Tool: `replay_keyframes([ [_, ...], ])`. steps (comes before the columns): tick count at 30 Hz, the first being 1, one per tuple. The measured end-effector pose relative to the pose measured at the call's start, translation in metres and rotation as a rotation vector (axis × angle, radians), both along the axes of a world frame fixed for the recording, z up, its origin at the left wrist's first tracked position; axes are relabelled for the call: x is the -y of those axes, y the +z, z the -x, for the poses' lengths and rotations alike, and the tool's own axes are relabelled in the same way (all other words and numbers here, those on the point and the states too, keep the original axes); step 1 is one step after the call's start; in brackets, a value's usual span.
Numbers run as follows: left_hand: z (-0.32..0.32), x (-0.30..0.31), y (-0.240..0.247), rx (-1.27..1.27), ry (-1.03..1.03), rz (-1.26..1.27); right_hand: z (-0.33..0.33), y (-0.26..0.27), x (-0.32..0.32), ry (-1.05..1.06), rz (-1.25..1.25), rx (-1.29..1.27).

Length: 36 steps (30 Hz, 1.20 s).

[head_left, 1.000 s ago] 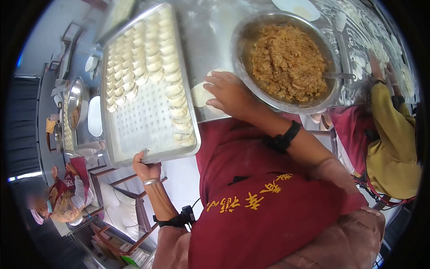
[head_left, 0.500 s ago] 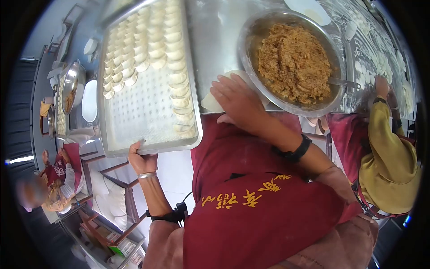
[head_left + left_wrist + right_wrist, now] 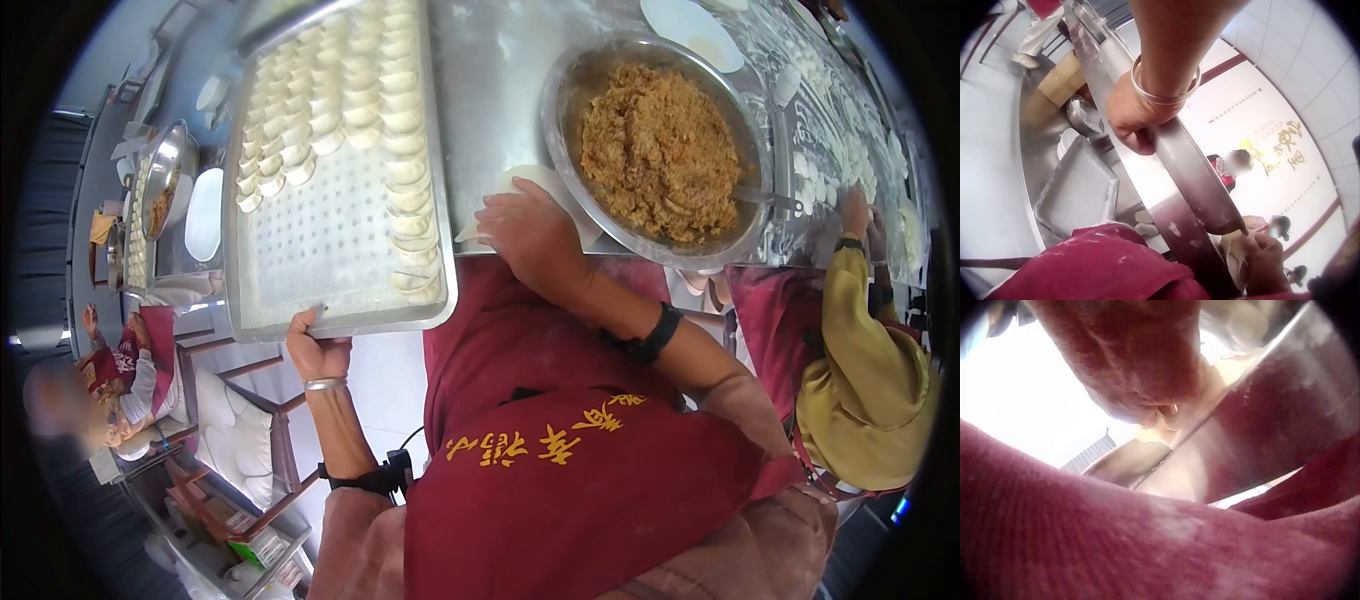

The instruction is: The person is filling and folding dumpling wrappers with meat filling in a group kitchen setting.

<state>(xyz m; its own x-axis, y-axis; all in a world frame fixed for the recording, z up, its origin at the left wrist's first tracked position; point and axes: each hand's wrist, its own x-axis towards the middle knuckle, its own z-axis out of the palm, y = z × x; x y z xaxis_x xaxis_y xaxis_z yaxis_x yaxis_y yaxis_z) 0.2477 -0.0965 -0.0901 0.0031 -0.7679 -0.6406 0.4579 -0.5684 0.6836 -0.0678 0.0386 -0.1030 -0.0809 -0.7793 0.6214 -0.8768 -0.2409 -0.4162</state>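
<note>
In the head view, my left hand [image 3: 320,350] grips the near rim of a metal tray [image 3: 300,325], thumb on top. Rows of folded dumplings [image 3: 405,170] cover its far part and right side. My right hand [image 3: 535,235], between the tray and a bowl of brown filling [image 3: 660,150], pinches a pale dough wrapper [image 3: 465,231] by its near-left part. More flat dough [image 3: 545,180] shows beyond the hand. In the right wrist view, the right hand [image 3: 1135,369] has its fingertips curled against dough [image 3: 1159,431] at the table edge; the left wrist view shows the left hand [image 3: 1135,115] curled over the tray rim.
A spoon handle [image 3: 765,198] leans over the bowl's right rim. Behind the bowl lies a white dish [image 3: 690,35]. At right, another person's arm [image 3: 850,260] reaches onto the floured table. Another person [image 3: 125,370] sits at far left, near a chair [image 3: 235,430].
The right hand's spread fingers have drawn together at the dough, and more dough shows beside the bowl. The left hand keeps its grip on the tray. The head view has shifted slightly.
</note>
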Motion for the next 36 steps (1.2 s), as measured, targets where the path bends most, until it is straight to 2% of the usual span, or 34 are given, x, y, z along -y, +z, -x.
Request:
replay_keyframes([
  [1, 0.001, -0.001, 0.0, 0.0, -0.002, 0.004, 0.0, 0.005, 0.002, -0.013, 0.013, 0.071],
  [4, -0.012, 0.004, -0.011, -0.041, -0.061, -0.013, -0.009, 0.04, 0.005, -0.096, -0.12, 0.57],
  [7, -0.005, -0.002, -0.007, -0.065, -0.083, 0.014, -0.01, 0.072, 0.013, -0.131, -0.317, 0.925],
  [8, 0.0, -0.01, -0.004, -0.091, -0.138, 0.051, -0.012, 0.071, 0.017, -0.082, -0.287, 1.119],
  [10, 0.021, -0.038, 0.02, -0.143, -0.247, 0.126, -0.014, 0.068, 0.023, 0.024, -0.223, 1.502],
  [13, -0.002, -0.065, 0.006, -0.287, -0.712, 0.013, -0.016, 0.077, 0.02, 0.211, -0.208, 1.921],
  [16, 0.015, -0.087, 0.036, -0.261, -0.95, 0.152, -0.017, 0.088, 0.011, 0.242, -0.294, 1.809],
  [19, 0.069, -0.09, 0.084, -0.494, -0.906, 0.152, -0.019, 0.128, -0.007, 0.096, -0.424, 1.357],
  [22, 0.127, -0.084, 0.101, -0.727, -0.811, 0.133, -0.011, 0.107, -0.015, 0.411, -0.08, 0.683],
  [25, 0.16, -0.075, 0.092, -0.914, -0.774, 0.071, 0.0, 0.1, -0.033, 0.184, -0.052, 0.184],
  [29, 0.189, -0.088, 0.085, -0.951, -0.761, 0.097, 0.008, 0.108, -0.068, -0.033, -0.03, 0.427],
  [32, 0.205, -0.098, 0.099, -0.862, -0.745, 0.111, 0.011, 0.112, -0.085, -0.107, -0.042, 0.324],
  [36, 0.211, -0.099, 0.096, -0.943, -0.762, 0.106, 0.011, 0.109, -0.087, -0.059, -0.014, 0.238],
])
